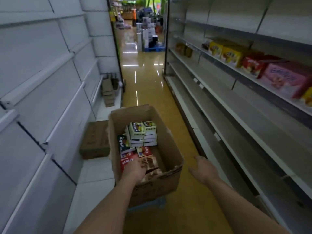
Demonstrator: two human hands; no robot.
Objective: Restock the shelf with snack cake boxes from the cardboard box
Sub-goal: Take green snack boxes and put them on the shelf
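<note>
A: Where were the hands?
B: The left hand (134,168) reached into the cardboard box (170,144), fingers on a red carton (128,162); its grip couldn't be told. The right hand (203,168) hovered right of the box, fingers loose.
A: And the shelf (249,78)?
B: Right of the box, holding glossy rectangular cartons.

A single head-worn, wide-angle camera looks forward and steeply down a store aisle, its lens bending the shelving at the frame edges. Both forearms enter from the bottom edge, close to the lens. The open cardboard box (146,149) on the floor (145,78) sits near, low in the centre. The shelf (253,92) runs along the right side, bare shelving lines the left, and the aisle recedes to a blurred far end at top centre.
</note>
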